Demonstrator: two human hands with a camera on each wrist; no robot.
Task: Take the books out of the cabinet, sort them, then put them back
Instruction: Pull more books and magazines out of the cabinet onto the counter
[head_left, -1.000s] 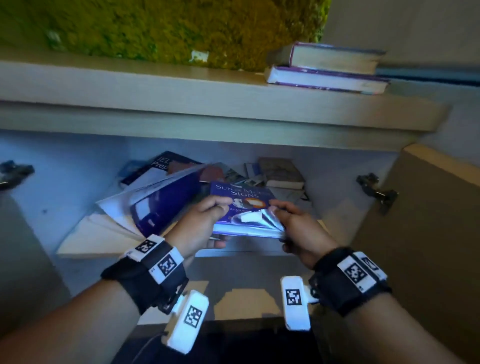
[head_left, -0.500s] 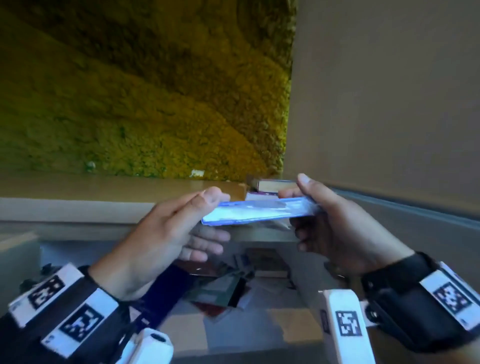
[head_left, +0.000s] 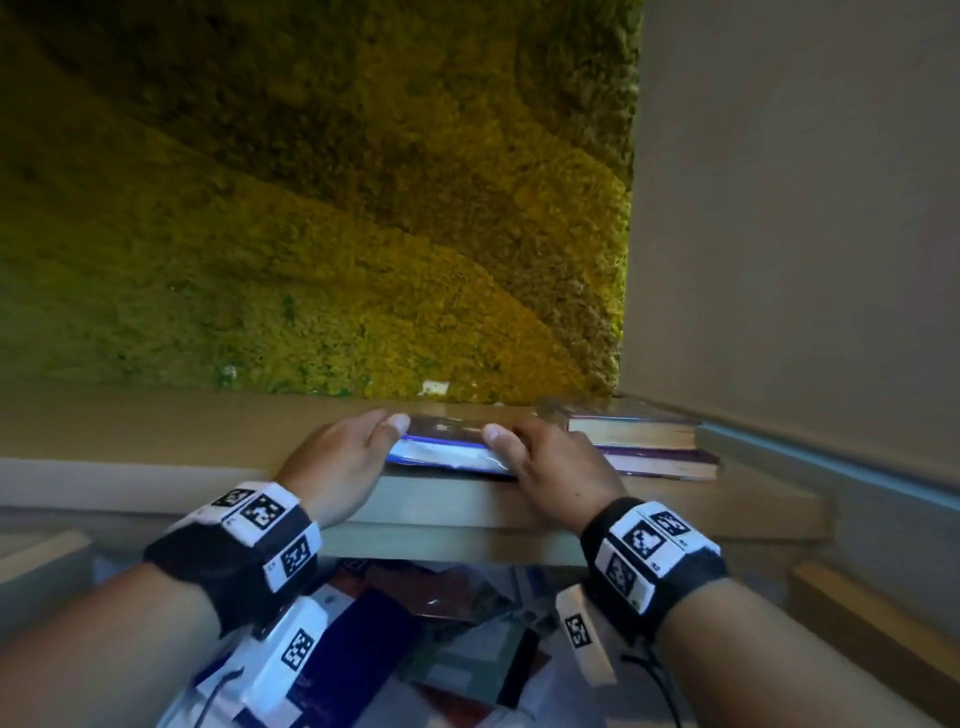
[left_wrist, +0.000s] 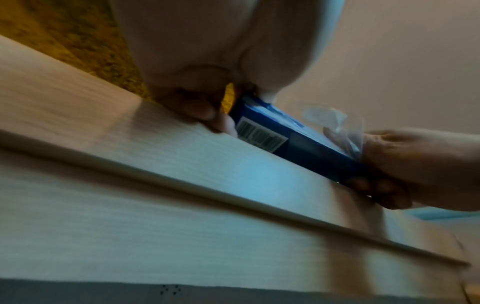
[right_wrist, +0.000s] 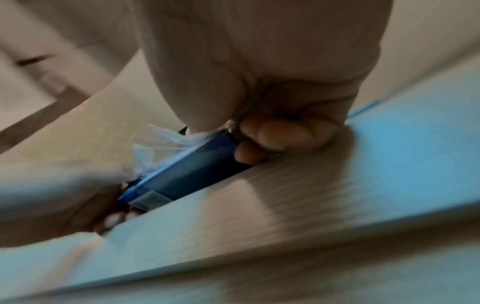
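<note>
Gripping a thin blue book (head_left: 447, 451) at its two short ends, the left hand (head_left: 340, 462) and right hand (head_left: 550, 467) hold it flat at the front edge of the cabinet top (head_left: 156, 431). Each thumb lies on the cover while the curled fingers (right_wrist: 272, 135) tuck under the book's underside, where a barcode label (left_wrist: 261, 137) shows. Loose clear plastic wrap (left_wrist: 335, 125) sticks up near the right hand. Just right of it sit two stacked books (head_left: 639, 436). More books (head_left: 457, 639) lie jumbled in the open cabinet below. Behind the top rises a yellow-green moss wall (head_left: 311, 208).
</note>
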